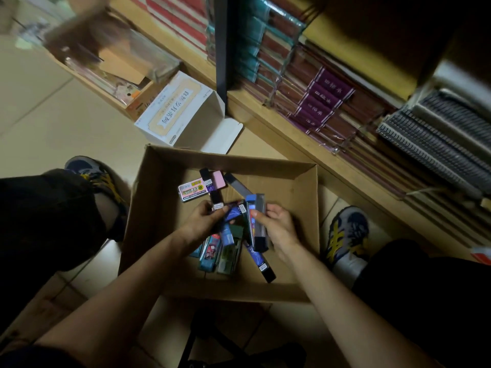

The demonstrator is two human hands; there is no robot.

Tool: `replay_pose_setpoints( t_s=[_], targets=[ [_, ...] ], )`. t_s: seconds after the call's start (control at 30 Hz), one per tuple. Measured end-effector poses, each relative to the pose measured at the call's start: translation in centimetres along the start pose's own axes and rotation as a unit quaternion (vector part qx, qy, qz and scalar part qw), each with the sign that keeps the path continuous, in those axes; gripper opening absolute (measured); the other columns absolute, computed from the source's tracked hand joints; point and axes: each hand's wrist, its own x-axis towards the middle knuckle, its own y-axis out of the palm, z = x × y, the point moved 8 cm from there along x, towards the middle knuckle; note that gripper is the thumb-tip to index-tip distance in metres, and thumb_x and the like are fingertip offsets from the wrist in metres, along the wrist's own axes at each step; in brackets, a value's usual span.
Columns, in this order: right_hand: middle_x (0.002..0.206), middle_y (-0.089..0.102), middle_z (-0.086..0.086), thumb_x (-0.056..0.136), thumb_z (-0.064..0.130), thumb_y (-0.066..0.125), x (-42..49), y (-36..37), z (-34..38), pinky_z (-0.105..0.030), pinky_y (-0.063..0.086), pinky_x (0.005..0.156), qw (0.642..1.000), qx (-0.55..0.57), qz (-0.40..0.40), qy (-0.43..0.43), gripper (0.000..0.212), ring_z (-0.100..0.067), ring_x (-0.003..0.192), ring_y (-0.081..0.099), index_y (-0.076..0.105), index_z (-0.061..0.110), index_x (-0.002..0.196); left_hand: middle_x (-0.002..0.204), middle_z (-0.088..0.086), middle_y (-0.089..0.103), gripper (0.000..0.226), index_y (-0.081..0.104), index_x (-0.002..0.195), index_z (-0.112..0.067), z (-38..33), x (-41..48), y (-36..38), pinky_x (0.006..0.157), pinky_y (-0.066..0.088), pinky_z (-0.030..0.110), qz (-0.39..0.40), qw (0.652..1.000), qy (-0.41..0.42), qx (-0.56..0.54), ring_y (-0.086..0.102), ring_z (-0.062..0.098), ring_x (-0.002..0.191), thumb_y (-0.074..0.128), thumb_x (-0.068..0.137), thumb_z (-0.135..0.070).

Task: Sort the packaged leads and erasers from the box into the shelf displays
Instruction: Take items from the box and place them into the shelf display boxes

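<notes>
Shelf unit (265, 120): stacked notebooks, no lead or eraser display visible; wrong slotting is a risk.
Cardboard box (164, 208), on floor between the feet: holds loose lead packets and a pink eraser (219, 179).
Left hand (204, 217): curled round several dark packets (233, 213); the fanned bunch could slip.
Right hand (276, 227): pinching a blue-topped lead case (257, 221) upright, inside the box.

Both forearms reach toward twelve o'clock. The left hand (203, 217) curls at about eleven, fingers seemingly pinched closed; the right hand (277, 228) at one o'clock grips with thumb and fingers.
</notes>
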Motion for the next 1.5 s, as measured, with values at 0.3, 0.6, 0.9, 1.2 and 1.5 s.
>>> replay_pose_setpoints(
  t_s=[0.3,0.6,0.9,1.2,1.5],
  targets=[
    [0.102,0.069,-0.007,0.088,0.012,0.062,-6.4,-0.4,8.2,-0.028,0.054,0.072,0.988,0.109,0.046,-0.095,0.028,-0.018,0.089,0.067,0.061,0.012,0.115,0.112,0.02,0.063,0.031,0.054,0.121,-0.006,-6.3,-4.3,7.0,0.074,0.055,0.038,0.08,0.992,0.038,-0.09,0.064,0.03,0.098,0.051,0.093,-0.017],
    [0.096,0.071,-0.012,0.091,0.011,0.058,-13.2,-1.5,15.8,-0.029,0.056,0.07,0.964,0.11,0.094,-0.222,0.026,-0.021,0.082,0.069,0.062,0.005,0.116,0.093,0.015,0.068,0.032,0.053,0.119,0.0,-14.7,-11.2,10.3,0.059,0.057,0.031,0.041,0.978,0.184,-0.091,0.069,0.021,0.075,0.055,0.094,-0.019],
    [0.075,0.067,-0.005,0.098,0.023,0.048,-19.4,-7.2,24.1,-0.023,0.047,0.043,0.934,0.021,-0.027,-0.357,0.01,-0.012,0.051,0.061,0.054,0.03,0.1,0.094,0.008,0.07,0.027,0.056,0.115,-0.006,-22.7,-16.0,12.3,0.071,0.058,0.039,0.027,0.957,0.278,-0.083,0.071,0.019,0.081,0.054,0.094,-0.024],
    [0.057,0.059,0.011,0.097,0.01,0.044,-23.3,-7.0,31.6,-0.015,0.04,0.045,0.927,-0.038,0.071,-0.366,0.017,-0.002,0.048,0.053,0.06,0.011,0.104,0.092,0.008,0.063,0.029,0.051,0.12,-0.005,-32.5,-20.7,11.7,0.062,0.057,0.035,0.021,0.929,0.364,-0.066,0.063,0.02,0.08,0.05,0.096,-0.022],
    [0.084,0.069,-0.012,0.084,0.009,0.067,-24.2,-7.7,38.5,-0.019,0.035,0.034,0.892,-0.102,-0.012,-0.44,0.023,-0.009,0.043,0.051,0.048,0.01,0.096,0.102,0.008,0.062,0.022,0.054,0.115,-0.011,-38.0,-21.6,8.3,0.073,0.053,0.039,0.014,0.908,0.409,-0.091,0.063,0.021,0.088,0.05,0.096,-0.023]
  ],
)
